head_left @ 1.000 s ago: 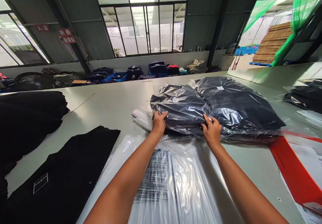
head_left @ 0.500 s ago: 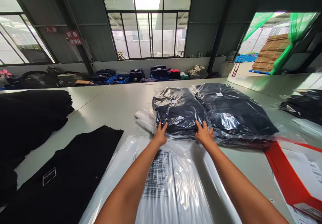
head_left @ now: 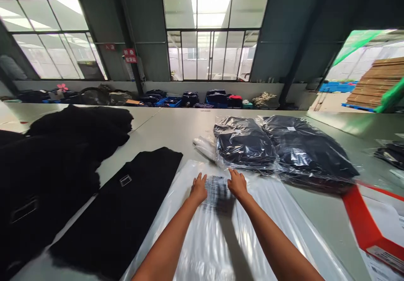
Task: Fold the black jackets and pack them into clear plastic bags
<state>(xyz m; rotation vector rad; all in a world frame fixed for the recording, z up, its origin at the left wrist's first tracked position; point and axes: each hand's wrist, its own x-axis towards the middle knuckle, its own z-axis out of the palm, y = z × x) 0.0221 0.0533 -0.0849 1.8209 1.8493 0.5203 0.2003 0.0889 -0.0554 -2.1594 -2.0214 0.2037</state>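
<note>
My left hand (head_left: 198, 188) and my right hand (head_left: 237, 184) lie side by side with fingers stretched out, over the far end of a stack of clear plastic bags (head_left: 268, 213) printed with a block of text. Neither hand holds anything. Just beyond my fingers sits a bagged dark garment (head_left: 244, 146), with a second bagged stack (head_left: 309, 152) touching it on the right. A flat black garment (head_left: 123, 205) with a small white label lies left of the plastic bags.
A heap of black clothes (head_left: 63, 146) covers the left of the grey table (head_left: 176, 129). A red and white box (head_left: 375, 226) sits at the right edge. More bagged items (head_left: 389, 152) lie far right. Bags and crates line the wall under the windows.
Both hands let go of the near edge of the bagged garment and drew back onto the empty plastic bags. The view swung to the left.
</note>
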